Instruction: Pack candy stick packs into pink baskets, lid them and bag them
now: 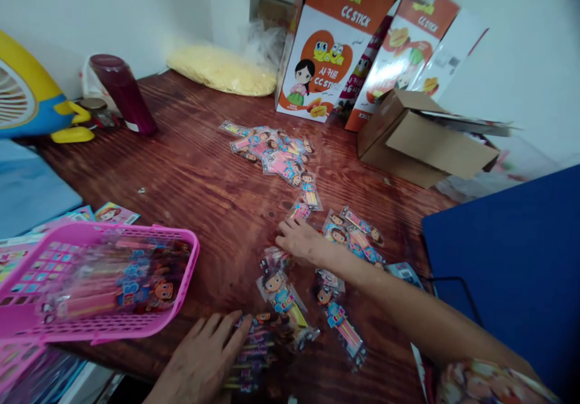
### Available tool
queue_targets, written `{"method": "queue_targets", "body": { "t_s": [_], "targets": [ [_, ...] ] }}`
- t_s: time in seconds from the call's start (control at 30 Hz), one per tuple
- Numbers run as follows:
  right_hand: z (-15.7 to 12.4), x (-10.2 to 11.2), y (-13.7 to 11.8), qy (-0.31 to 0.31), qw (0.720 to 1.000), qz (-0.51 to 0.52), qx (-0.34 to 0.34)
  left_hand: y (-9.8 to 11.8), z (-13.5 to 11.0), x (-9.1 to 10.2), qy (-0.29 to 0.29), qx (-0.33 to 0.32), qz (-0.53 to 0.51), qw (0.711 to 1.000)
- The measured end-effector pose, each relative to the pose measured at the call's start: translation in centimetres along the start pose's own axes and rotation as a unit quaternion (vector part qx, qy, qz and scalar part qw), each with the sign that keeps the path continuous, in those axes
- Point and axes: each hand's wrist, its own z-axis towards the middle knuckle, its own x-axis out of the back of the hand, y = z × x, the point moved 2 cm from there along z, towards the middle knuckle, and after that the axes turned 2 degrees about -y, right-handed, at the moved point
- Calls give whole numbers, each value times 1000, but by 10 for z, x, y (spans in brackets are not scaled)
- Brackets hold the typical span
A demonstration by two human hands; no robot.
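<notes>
1. Nearest me, the left hand (203, 355) lies with its fingers against a stack (251, 355) of stick packs near the table's (190, 174) front edge; its thumb is hidden, so I can't tell whether it grips the stack

2. To the left, the pink basket (131, 330) holds a batch (136, 271) of packs lying side by side, heads to the right; I judge this part as done

3. Just right of the stack I see a yellow pack (290, 307) and a pink pack (344, 325), both flat and untouched

4. Beyond them, the right hand (299, 238) reaches palm down among loose packs, fingers bent over one; I can't tell from here whether it has closed on anything

5. Past its fingertips, a scattered pile (276, 150) of packs runs toward the back; together with the loose ones, I judge this as what is left, so the work looks partway

6. Farthest off, I have an open carton (385, 132), tall printed boxes (326, 60) and a yellow bag (222, 69) along the wall
</notes>
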Motion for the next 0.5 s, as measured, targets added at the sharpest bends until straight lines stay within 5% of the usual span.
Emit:
{"method": "queue_targets", "body": {
  "t_s": [0.13, 0.27, 0.37, 0.5],
  "targets": [
    [-17, -3, 12, -32, 998, 54, 12, -4, 4, -8, -4, 6, 1, 1000],
    [-29, 7, 62, -45, 998, 34, -37, -4, 6, -9, -3, -1, 4, 1000],
    [-12, 7, 92, -37, 999, -15, -25, -4, 5, -6, 2, -3, -1, 1000],
    [23, -4, 99, -56, 998, -19, -11, -5, 3, -5, 2, 7, 2, 1000]
  ]
}}
